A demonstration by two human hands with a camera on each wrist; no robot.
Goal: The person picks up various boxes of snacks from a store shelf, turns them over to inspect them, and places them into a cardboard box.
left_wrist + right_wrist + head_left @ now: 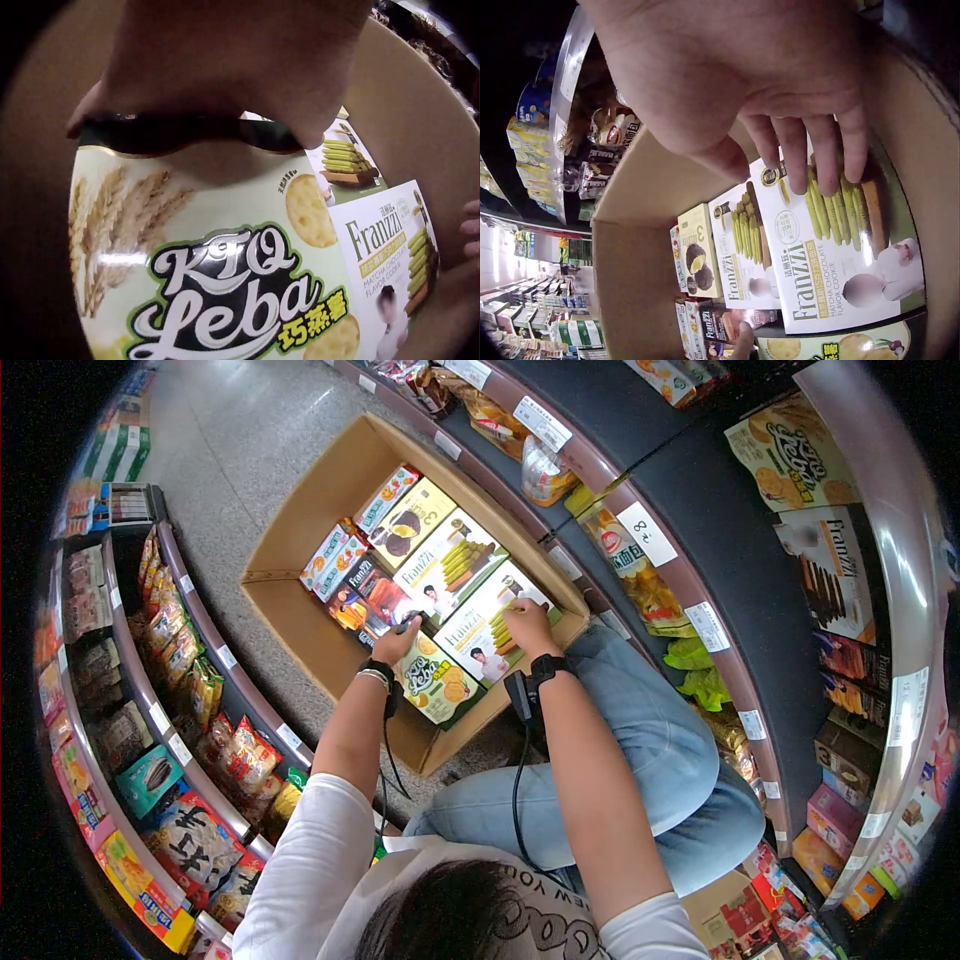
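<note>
My left hand [397, 643] grips the top edge of a pale green Leba cracker box [436, 678] at the near left of a cardboard carton. The left wrist view shows that hand [232, 67] across the dark green top of the Leba box [202, 195]. To its right lies a white Franzzi matcha cookie box [478, 643]. My right hand [530, 628] is over that box's far-right part. In the right wrist view this hand [765, 82] has its fingers extended, their tips at the Franzzi box [825, 292]; contact cannot be told.
The cardboard carton [292, 620] also holds another matcha box [445, 560], a yellow box [408, 525], a dark Franzzi box [375, 598] and small orange-white boxes. Stocked shelves curve along the right [690, 590] and left [240, 685]. The person's bent knees press near the carton.
</note>
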